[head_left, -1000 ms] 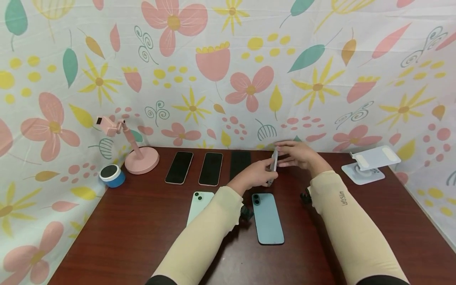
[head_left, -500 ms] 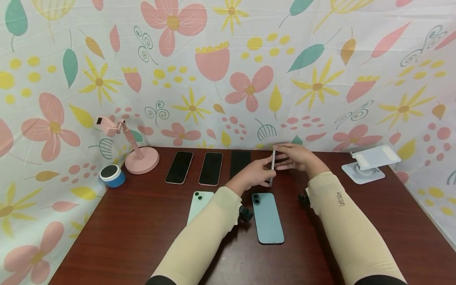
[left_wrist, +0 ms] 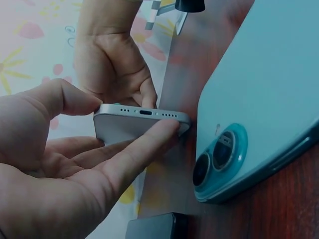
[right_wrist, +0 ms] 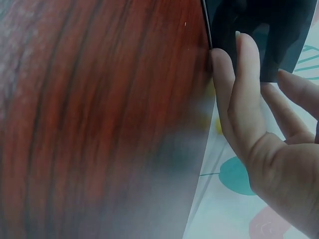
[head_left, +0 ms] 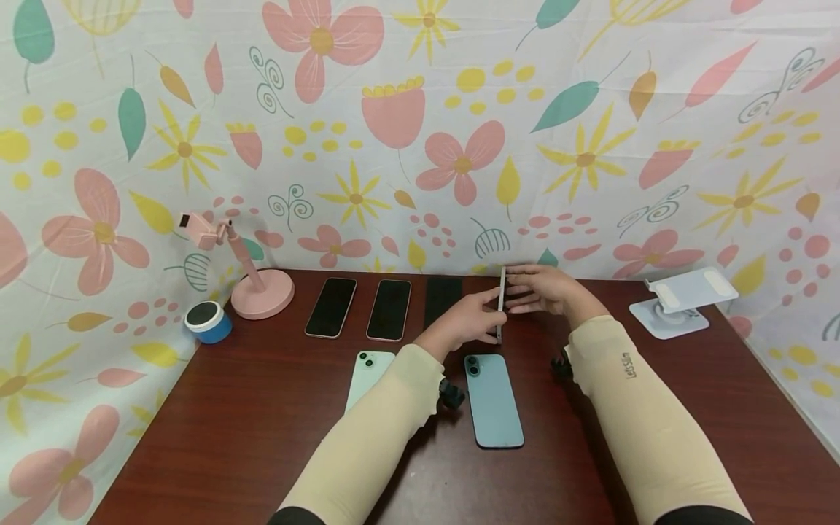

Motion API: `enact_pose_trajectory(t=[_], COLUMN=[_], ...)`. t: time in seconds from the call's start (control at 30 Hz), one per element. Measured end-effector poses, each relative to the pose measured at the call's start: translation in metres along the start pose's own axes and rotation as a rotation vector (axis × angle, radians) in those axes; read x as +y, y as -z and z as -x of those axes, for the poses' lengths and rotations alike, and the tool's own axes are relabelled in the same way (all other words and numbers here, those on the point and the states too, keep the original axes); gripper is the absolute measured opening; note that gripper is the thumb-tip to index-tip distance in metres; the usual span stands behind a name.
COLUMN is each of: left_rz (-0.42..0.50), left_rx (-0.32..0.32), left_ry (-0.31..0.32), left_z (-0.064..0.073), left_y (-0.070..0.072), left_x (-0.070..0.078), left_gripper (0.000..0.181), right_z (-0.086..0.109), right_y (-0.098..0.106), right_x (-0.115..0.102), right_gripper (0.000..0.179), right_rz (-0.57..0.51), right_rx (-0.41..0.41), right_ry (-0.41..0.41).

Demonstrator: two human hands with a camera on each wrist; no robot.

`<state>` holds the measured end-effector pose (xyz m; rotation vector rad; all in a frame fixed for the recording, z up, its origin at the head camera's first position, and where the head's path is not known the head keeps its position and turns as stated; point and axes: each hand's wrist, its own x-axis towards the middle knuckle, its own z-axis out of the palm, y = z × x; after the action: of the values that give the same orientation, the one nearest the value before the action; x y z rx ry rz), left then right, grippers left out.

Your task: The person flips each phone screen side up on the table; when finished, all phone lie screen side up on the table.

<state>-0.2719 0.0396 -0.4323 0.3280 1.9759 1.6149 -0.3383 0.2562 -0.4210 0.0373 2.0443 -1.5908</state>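
Note:
A pale-framed smartphone (head_left: pixel 502 292) is turned on edge near the back wall. My left hand (head_left: pixel 467 321) grips its near end. In the left wrist view, the thumb lies on one side of the end with the charging port, and a finger (left_wrist: pixel 149 144) lies along the other. At the far end my right hand (head_left: pixel 547 289) holds the phone, its fingers (right_wrist: pixel 247 84) lying over the dark screen in the right wrist view. Just in front of the hands a light-blue smartphone (head_left: pixel 495 408) lies camera side up. A mint smartphone (head_left: pixel 367 375) is partly hidden by the left sleeve.
Two phones, screens up (head_left: pixel 331 308) (head_left: pixel 389 310), and a flat black rectangle (head_left: pixel 442 295) line the back edge. Left are a pink stand (head_left: pixel 262 295) and a blue jar (head_left: pixel 213 332). A white stand (head_left: pixel 695 292) is at right. A patterned cloth (head_left: pixel 420 153) hangs behind.
The held smartphone has turned slightly, from showing some of its face to almost edge-on, and has shifted a little left. Both hands stay on it. The other phones have not moved.

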Motion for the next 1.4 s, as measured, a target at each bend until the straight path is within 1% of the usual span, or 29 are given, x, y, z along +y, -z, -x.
enact_pose_trajectory(t=[0.27,0.53,0.7,1.07,1.27,1.4], left_rz=[0.019,0.021,0.024,0.022,-0.014,-0.063], left_rx=[0.02,0.018,0.022,0.006,0.019,0.034], left_ry=[-0.011,0.015,0.025,0.043,0.042,0.041], left_z=[0.001,0.0,0.0,-0.003,-0.002,-0.002], left_y=[0.001,0.004,0.005,0.008,0.009,0.008], left_x=[-0.001,-0.001,-0.003,-0.008,-0.011,-0.012], left_gripper=[0.071,0.07,0.07,0.07,0.07,0.069], right_z=[0.001,-0.003,-0.003,-0.002,-0.003,-0.003], right_y=[0.002,0.001,0.0,-0.004,-0.007,-0.009], right_x=[0.001,0.004,0.006,0.006,0.005,0.004], right_gripper=[0.062,0.06,0.059,0.056,0.056,0.055], right_rz=[0.043,0.075,0.11,0.197,0.247,0.282], right_rx=[0.01,0.024,0.055,0.11,0.139,0.151], right_ry=[-0.015,-0.017,-0.028,-0.05,-0.073,-0.08])
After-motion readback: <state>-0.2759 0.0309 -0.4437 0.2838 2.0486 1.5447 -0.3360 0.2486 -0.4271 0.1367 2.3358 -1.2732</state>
